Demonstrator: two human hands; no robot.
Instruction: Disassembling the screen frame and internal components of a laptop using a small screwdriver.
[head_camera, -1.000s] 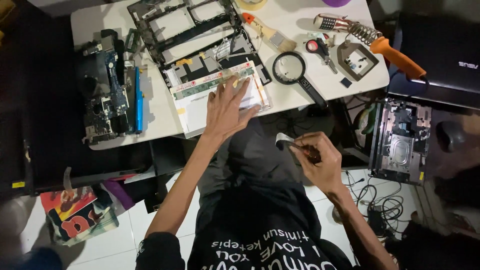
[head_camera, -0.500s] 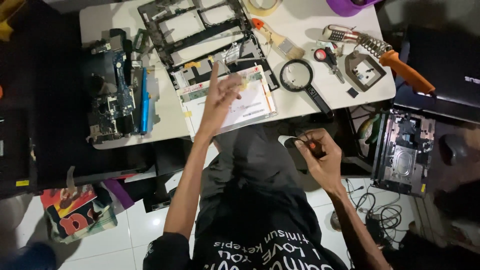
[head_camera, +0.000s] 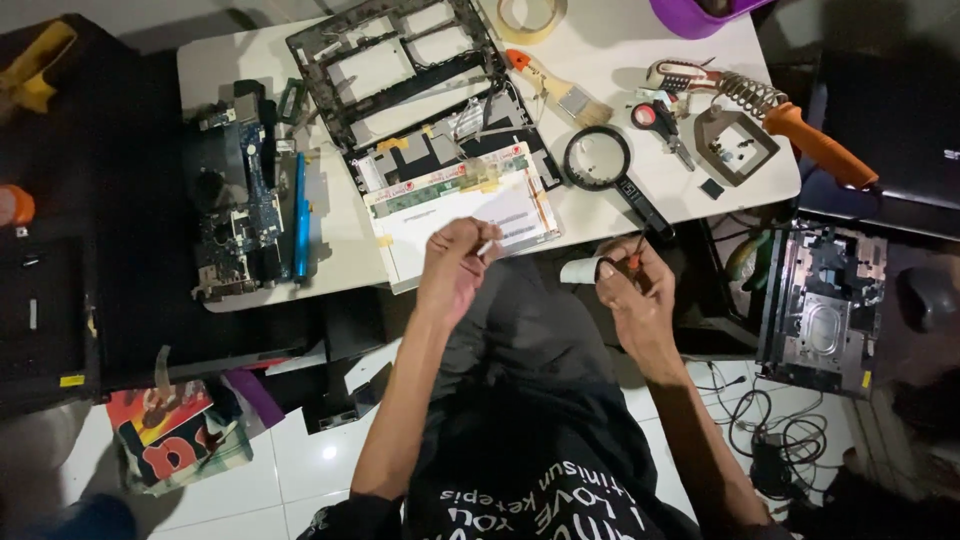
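Note:
My left hand is curled into a loose fist at the near edge of a white screen panel that lies on the white table. I see nothing in it. My right hand hovers over my lap, just off the table's front edge, shut on a small dark-handled screwdriver. A small white cylinder sits right by this hand's fingers. A black magnifying glass lies on the table just beyond the right hand.
On the table: a bare laptop frame, a circuit board at left, a brush, a tape roll, and an orange-handled soldering iron. An opened laptop base and cables lie at right.
My left hand lay flat and open on the screen panel; it has since lifted back toward me and curled shut. The right hand has risen slightly toward the table edge.

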